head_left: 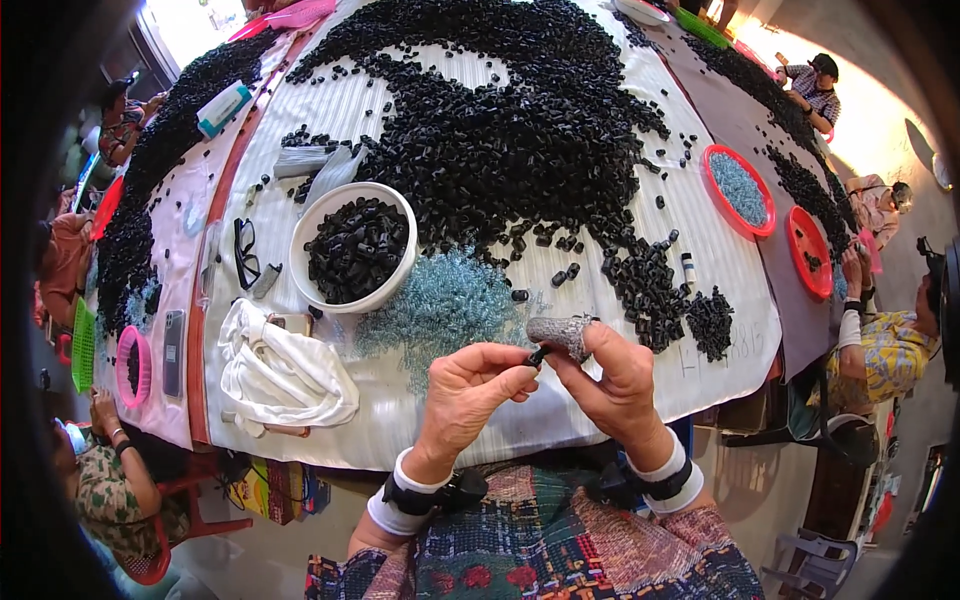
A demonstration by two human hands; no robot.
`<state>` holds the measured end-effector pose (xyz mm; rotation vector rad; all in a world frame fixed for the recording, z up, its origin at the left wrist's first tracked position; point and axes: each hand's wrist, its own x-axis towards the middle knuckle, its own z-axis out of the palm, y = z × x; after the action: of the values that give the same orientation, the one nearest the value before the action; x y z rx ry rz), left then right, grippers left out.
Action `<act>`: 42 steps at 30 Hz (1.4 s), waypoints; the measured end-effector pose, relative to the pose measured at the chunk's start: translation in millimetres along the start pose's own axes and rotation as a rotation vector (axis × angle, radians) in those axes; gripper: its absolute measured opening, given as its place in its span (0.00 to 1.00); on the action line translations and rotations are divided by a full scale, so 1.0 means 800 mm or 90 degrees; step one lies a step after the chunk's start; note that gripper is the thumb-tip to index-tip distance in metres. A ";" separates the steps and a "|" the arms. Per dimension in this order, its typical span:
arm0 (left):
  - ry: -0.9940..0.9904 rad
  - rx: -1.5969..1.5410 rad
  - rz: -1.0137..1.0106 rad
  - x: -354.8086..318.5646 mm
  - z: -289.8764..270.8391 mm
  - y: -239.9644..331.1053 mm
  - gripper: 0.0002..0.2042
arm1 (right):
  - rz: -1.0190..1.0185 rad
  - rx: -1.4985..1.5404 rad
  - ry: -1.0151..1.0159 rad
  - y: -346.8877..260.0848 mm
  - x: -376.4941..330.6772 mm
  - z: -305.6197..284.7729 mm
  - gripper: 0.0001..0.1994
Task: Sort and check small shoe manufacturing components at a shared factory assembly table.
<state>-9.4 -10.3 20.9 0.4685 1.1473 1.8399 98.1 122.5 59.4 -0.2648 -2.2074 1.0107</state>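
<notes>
Black and glossy, the small black piece sits right between the hands, and from my remote view I'd judge that this narrow meeting point is the relation everything turns on. The left hand has it pinched at the tips of thumb and finger, so I count that hand as nearer. The right hand comes in from the opposite side, its thumb tip just beside the piece; I can't tell whether it also grips. A grey textured sleeve, seemingly worn on the right index finger, lies just beyond the piece and points leftward across it. As I read it, the piece's short long axis slants from lower left to upper right, from the left fingertips toward that sleeve, though it is too small for me to be sure. Both hands hold it above the near part of the white counter, to the right of the bluish clear pieces; the white bowl stands farther off to the left.
</notes>
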 end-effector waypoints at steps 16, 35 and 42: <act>0.005 0.056 -0.014 -0.003 0.001 -0.006 0.09 | -0.046 -0.072 -0.079 0.007 -0.010 -0.007 0.11; 0.062 0.086 -0.073 -0.002 0.003 -0.008 0.07 | -0.034 -0.119 -0.090 0.004 -0.022 0.016 0.11; 0.059 -0.030 -0.107 0.003 -0.007 -0.013 0.07 | -0.037 -0.080 -0.062 0.015 -0.021 0.020 0.21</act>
<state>-9.6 -9.1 9.4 0.2526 1.1663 1.7529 98.7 114.1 34.7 -0.2110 -2.3577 0.8713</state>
